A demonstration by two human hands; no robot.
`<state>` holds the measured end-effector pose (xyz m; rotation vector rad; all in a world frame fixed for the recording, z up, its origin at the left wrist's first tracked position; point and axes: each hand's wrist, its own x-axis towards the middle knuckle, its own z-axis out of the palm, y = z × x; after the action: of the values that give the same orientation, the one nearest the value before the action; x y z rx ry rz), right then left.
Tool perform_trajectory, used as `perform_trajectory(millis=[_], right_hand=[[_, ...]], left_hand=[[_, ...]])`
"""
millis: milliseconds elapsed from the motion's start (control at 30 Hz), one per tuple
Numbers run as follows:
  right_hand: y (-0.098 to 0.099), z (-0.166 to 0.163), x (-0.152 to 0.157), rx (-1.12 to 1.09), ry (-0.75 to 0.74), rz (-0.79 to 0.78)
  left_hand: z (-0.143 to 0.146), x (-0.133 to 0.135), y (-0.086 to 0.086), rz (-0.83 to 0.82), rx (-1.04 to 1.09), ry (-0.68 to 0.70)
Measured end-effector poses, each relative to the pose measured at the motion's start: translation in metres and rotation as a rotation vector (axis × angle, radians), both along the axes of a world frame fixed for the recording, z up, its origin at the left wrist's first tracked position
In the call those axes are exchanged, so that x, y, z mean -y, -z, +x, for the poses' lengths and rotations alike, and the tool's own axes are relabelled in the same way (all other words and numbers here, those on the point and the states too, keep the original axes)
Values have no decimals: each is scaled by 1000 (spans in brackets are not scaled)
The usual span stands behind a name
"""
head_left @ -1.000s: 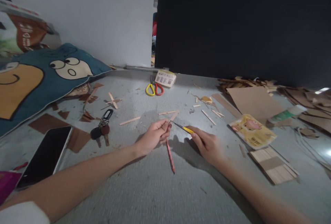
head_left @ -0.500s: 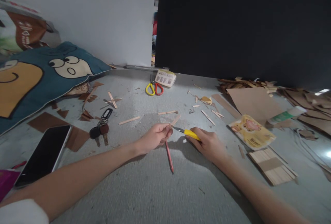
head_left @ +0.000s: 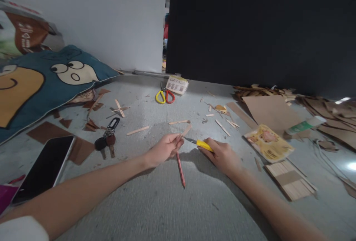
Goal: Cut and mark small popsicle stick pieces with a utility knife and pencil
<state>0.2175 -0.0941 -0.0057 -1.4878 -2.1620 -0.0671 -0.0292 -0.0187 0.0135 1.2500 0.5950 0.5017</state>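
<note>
Between its closed fingers my left hand (head_left: 167, 147) pinches a flat wooden craft stick (head_left: 187, 130), whose free end points up and to the right. My right hand (head_left: 222, 155) is wrapped round a yellow utility knife (head_left: 204, 145). The knife's blade reaches left to the stick, close by my left fingertips; whether it touches the wood I cannot tell. Below my left hand lies a red patterned pencil (head_left: 180, 170), its upper end partly hidden by the fingers. Just beyond the hands another craft stick (head_left: 179, 122) lies flat, with one more stick (head_left: 137, 130) to the left.
Scissors (head_left: 165, 96) with yellow and red handles lie at the back beside a small box. At left are keys (head_left: 107, 141), a phone (head_left: 44, 168) and a pillow (head_left: 78, 72). To the right are a bundle of sticks (head_left: 290, 180), a yellow packet (head_left: 269, 142) and a glue stick (head_left: 304, 125).
The view has shifted very slightly. Both hands stay almost in place, with the knife blade still against or beside the craft stick.
</note>
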Motion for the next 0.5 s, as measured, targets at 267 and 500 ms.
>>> perform_trajectory(millis=[267,500], right_hand=[[0,-2,0,38,0,-11],[-1,-5,1,62,13,-22]], left_hand=[[2,2,0,63,-68,-19],[3,6,-1,223,-109,-55]])
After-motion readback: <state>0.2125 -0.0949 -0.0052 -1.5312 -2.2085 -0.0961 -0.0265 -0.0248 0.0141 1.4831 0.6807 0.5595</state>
